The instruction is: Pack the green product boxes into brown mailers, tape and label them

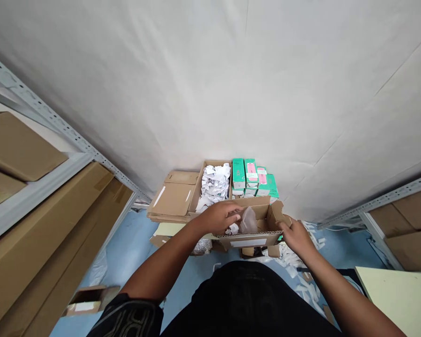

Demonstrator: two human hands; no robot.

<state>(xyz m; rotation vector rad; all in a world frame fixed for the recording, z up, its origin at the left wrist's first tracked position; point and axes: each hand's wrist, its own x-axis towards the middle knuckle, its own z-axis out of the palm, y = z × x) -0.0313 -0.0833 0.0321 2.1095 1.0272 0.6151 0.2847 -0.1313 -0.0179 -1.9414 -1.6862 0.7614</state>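
An open cardboard box (245, 241) with a white label strip on its near side is in front of my body. Inside it lie a translucent plastic bag (249, 221) and a small wad of crumpled white paper (232, 229). My left hand (220, 217) reaches over the box's left end, its visible fingers apart above the paper; nothing shows in its grasp. On the right, my right hand (296, 238) is closed on the box's raised, torn-edged flap (278, 213).
Behind the box stand a carton of shredded white paper (215, 182), several green boxes (244, 174) and flattened cardboard (173, 194) against the wall. Metal shelving (52, 187) with cartons flanks the left, more cartons (407, 224) the right. White scraps (291, 257) litter the blue floor.
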